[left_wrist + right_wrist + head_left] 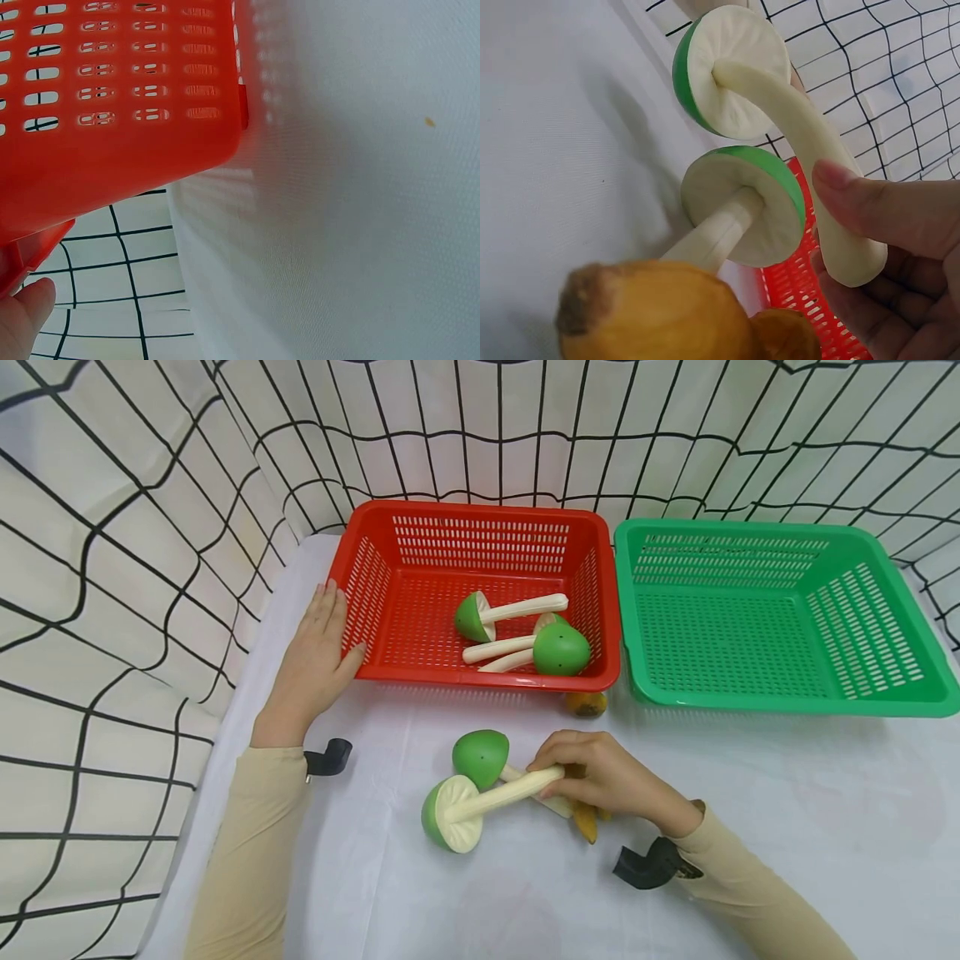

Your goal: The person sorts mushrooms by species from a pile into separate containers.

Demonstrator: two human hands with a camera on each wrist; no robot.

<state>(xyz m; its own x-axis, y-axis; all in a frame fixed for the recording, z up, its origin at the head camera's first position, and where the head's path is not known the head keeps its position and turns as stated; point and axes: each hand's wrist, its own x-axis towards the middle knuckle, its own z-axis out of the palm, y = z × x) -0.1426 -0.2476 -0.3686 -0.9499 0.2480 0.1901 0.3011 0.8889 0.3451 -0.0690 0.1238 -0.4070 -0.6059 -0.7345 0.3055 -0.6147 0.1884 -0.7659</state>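
Observation:
My right hand (600, 777) pinches the pale stem of a toy mushroom (461, 814) with a green cap, thumb on one side and fingers on the other. In the right wrist view the held mushroom (810, 135) has its ribbed underside showing. Behind it on the white cloth lies a second green-capped mushroom (480, 757), its stem partly covered. A yellow-orange piece (660, 311) with a dark brown end is close under the right hand. On the left, my left hand (311, 656) rests against the red basket (480, 510) at its left rim, fingers extended, thumb near the front corner.
Several green-capped mushrooms (562, 649) lie inside the red basket. Right of it stands a green basket (750, 531). A yellow-brown round thing (587, 704) sits by the red basket's front wall. Black wire mesh (498, 439) borders the back and left.

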